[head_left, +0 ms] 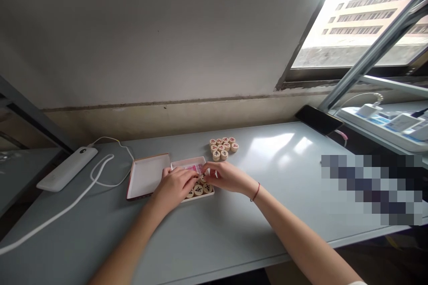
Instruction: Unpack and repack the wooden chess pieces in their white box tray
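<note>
A shallow white box (197, 199) holds several round wooden pieces (198, 189) with dark characters and a pink-and-white printed item (192, 168). Over the box's left part lies my left hand (177, 184), its fingers bent together at the pieces; what they hold, if anything, is hidden. My right hand (227, 177) reaches in from the right, thumb and fingers curved around a round piece (203, 178) in the box. Behind the box, more round pieces (221, 147) stand grouped on the table, most with red characters, some stacked.
The open box lid (149, 176) lies left of the box on the grey table (247, 231). Farther left are a white power bank (68, 169) and a white cable (72, 205). A dark phone (318, 119) leans at the back right, beside a power strip (381, 127) on a shelf.
</note>
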A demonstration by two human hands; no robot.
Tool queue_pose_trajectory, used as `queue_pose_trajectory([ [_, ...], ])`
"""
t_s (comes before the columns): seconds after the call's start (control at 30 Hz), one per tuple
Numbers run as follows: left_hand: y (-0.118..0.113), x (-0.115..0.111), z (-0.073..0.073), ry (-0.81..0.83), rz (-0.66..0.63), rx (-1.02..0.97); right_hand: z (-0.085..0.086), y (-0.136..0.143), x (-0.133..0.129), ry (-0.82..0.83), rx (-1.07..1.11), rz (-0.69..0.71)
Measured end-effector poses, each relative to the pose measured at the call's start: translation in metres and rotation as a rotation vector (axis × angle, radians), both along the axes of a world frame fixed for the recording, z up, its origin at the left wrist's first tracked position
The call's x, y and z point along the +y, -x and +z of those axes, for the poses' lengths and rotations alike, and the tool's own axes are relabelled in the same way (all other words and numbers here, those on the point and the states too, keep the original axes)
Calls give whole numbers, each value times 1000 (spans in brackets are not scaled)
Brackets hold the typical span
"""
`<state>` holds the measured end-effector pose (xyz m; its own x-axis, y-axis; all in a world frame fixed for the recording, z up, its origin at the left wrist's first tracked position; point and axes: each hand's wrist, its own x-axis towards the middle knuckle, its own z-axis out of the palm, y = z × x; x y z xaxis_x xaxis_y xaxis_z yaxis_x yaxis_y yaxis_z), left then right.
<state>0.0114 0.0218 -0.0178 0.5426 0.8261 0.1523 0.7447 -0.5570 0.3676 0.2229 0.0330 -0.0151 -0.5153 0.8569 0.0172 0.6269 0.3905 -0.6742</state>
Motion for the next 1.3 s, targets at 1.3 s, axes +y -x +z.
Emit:
queue_pose_trajectory([
  [1.3,-5,-7,6,39,207,-464,20,-61,22,115,121,-481],
])
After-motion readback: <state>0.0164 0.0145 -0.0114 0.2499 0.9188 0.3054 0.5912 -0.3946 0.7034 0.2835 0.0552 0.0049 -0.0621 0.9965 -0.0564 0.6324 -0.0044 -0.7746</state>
